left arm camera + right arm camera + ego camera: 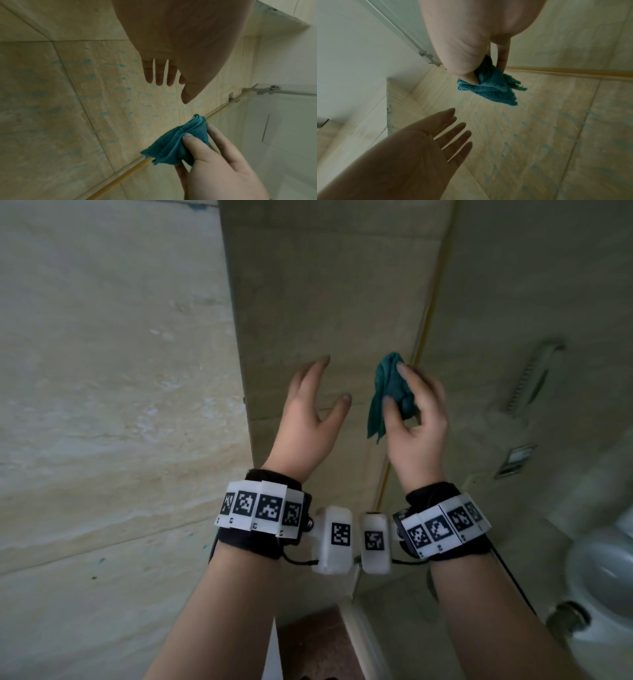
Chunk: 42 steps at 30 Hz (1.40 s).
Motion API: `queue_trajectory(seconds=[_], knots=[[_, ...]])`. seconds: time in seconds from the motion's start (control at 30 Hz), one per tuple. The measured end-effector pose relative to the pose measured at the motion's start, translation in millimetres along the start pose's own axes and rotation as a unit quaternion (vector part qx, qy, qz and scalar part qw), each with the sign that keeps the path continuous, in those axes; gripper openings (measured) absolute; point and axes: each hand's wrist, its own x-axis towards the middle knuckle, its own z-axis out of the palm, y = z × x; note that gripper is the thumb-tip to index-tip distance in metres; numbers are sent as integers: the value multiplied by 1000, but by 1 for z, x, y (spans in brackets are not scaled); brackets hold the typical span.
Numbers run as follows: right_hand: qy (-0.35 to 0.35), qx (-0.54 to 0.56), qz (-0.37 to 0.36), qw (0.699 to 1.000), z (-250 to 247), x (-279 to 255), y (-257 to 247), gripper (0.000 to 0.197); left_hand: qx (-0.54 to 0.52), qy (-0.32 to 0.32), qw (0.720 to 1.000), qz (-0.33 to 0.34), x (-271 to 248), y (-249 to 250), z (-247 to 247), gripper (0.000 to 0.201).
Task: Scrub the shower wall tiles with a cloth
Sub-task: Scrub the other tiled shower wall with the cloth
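Observation:
A bunched teal cloth (387, 395) (178, 142) (493, 89) is pinched between thumb and fingers of my right hand (411, 412) (211, 162), held up in front of the beige shower wall tiles (308, 302) (85, 94) (539, 135). I cannot tell whether the cloth touches the wall. The tiles carry rows of faint blue streaks in both wrist views. My left hand (315, 402) (426, 146) is raised a little to the left of the cloth, fingers straight and spread, holding nothing.
A yellowish sealed corner joint (424, 337) (120, 178) runs beside the cloth. A glass panel with a metal bracket (267, 90) stands on the right. A white toilet (603, 577) sits at the lower right. Another tiled wall (102, 371) fills the left.

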Motion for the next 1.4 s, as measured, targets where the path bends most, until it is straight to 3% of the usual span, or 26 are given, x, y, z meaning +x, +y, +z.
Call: queue_trajectory(seconds=[0.23, 0.47, 0.6, 0.8, 1.1, 1.4], knots=[[37, 27, -32, 998, 19, 53, 7, 39, 85, 66, 992, 63, 40, 11, 0, 54], [22, 36, -89, 995, 42, 132, 13, 39, 174, 116, 969, 135, 79, 36, -11, 55], [20, 62, -106, 992, 66, 166, 13, 39, 208, 132, 959, 140, 103, 54, -18, 55], [3, 94, -120, 988, 96, 209, 17, 38, 288, 154, 927, 186, 124, 82, -35, 54], [-53, 87, -166, 981, 137, 254, -12, 35, 390, 242, 843, 280, 152, 141, -80, 45], [-53, 33, -176, 982, 148, 288, -46, 41, 357, 277, 828, 331, 164, 179, -120, 44]])
